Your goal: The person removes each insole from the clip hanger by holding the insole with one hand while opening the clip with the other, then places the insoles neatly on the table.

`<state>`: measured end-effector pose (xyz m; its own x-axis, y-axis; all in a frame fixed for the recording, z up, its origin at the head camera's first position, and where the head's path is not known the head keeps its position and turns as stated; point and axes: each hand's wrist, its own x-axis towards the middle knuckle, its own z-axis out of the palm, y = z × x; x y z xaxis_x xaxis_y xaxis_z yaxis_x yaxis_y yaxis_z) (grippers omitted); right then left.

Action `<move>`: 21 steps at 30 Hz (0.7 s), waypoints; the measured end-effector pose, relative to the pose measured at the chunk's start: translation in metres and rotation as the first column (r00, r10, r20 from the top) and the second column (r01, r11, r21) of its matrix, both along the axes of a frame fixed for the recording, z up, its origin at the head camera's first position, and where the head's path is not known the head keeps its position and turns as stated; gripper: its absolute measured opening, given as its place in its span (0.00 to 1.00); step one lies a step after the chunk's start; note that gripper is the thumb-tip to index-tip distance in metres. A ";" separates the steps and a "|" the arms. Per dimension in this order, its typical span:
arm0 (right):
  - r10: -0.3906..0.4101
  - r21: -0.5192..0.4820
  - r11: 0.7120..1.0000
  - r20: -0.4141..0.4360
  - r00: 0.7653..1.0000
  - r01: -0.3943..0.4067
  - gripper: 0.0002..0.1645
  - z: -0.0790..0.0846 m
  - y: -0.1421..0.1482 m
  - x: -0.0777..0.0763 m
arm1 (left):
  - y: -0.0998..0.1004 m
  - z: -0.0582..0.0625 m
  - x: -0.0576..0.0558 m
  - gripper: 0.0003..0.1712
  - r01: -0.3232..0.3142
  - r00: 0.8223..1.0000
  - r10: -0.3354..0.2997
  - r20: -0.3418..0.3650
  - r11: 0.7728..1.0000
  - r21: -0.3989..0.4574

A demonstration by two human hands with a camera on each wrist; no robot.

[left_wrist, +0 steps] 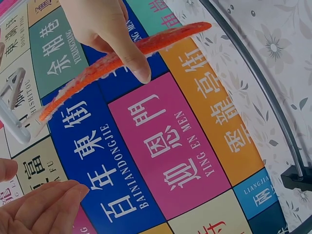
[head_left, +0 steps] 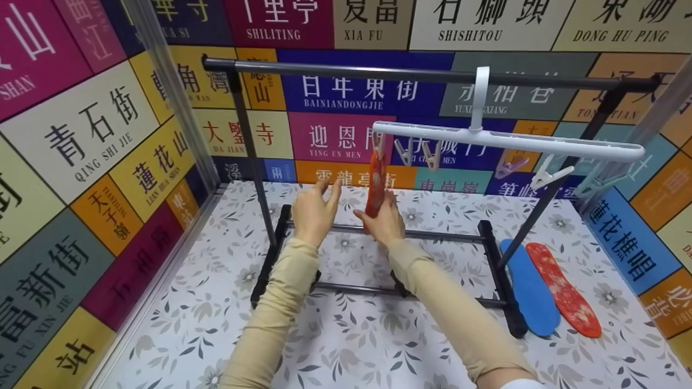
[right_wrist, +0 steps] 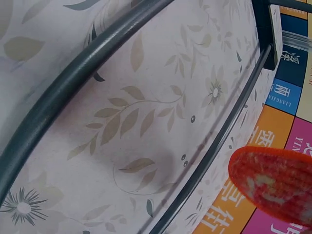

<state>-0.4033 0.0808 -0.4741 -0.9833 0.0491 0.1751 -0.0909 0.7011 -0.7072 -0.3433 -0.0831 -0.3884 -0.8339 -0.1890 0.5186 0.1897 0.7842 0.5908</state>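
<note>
A red mottled insole [head_left: 375, 183] hangs edge-on below a clothespin [head_left: 379, 143] at the left end of the white clip hanger [head_left: 508, 138]. My right hand [head_left: 386, 219] pinches its lower part, thumb on one side and fingers on the other. The left wrist view shows that thumb lying across the insole [left_wrist: 87, 75]. My left hand [head_left: 314, 210] is held just left of the insole, apart from it, fingers extended. Only the insole's rounded end [right_wrist: 273, 185] appears in the right wrist view; the right hand is out of frame there.
The hanger hooks over the top bar [head_left: 346, 70] of a dark garment rack. Several other clothespins [head_left: 431, 155] dangle from it. A blue insole [head_left: 532, 292] and another red insole [head_left: 565, 292] lie on the flowered tabletop, right of the rack's foot [head_left: 503, 281]. Sign-patterned walls stand behind and left.
</note>
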 end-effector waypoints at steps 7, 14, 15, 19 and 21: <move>0.033 0.013 0.999 -0.052 0.998 -0.032 0.49 -0.003 0.003 0.002 | 0.004 0.000 0.001 0.27 -0.003 1.000 0.003 -0.028 1.000 -0.026; 0.064 0.026 0.998 -0.075 0.995 -0.062 0.52 -0.007 0.004 0.007 | 0.013 0.001 0.002 0.26 0.008 1.000 -0.009 -0.021 0.999 -0.041; 0.070 0.031 0.997 -0.071 0.995 -0.067 0.52 -0.007 0.004 0.007 | 0.014 0.001 0.002 0.26 0.011 1.000 -0.012 -0.023 0.999 -0.039; 0.089 0.055 0.995 -0.066 0.994 -0.086 0.49 -0.009 0.004 0.009 | 0.018 0.001 0.004 0.26 0.010 0.999 -0.011 -0.036 0.999 -0.038; 0.103 0.068 0.993 -0.069 0.992 -0.099 0.47 -0.010 0.004 0.011 | 0.020 0.002 0.005 0.26 0.013 0.999 -0.015 -0.044 0.999 -0.036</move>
<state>-0.3928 0.0848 -0.4839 -0.9674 -0.0637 0.2453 -0.2128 0.7298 -0.6498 -0.3387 -0.0636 -0.3862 -0.8125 -0.1581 0.5611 0.2260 0.8019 0.5531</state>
